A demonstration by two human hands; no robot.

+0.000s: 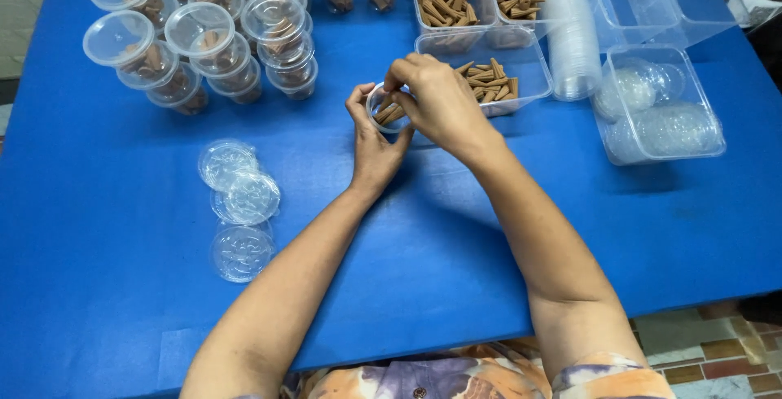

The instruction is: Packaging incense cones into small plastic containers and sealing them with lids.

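1. The left hand (373, 142) cups a small clear cup (388, 110) from below, steadying it above the blue table (122, 228).
2. The right hand (436, 102) pinches closed over the rim – fingertips on the brown cones inside.
3. A clear tray (505, 81) of loose cones sits just beyond.
4. Filled, lidded cups (199, 41) stand stacked far left – spare lids (240, 203) lie nearer.

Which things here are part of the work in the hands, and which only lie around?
In use:
- left hand holding the small clear cup
- right hand at the cup
- brown cones in the near tray

Lying around:
- loose lids
- filled, lidded cups
- stack of empty cups
- tub of lids
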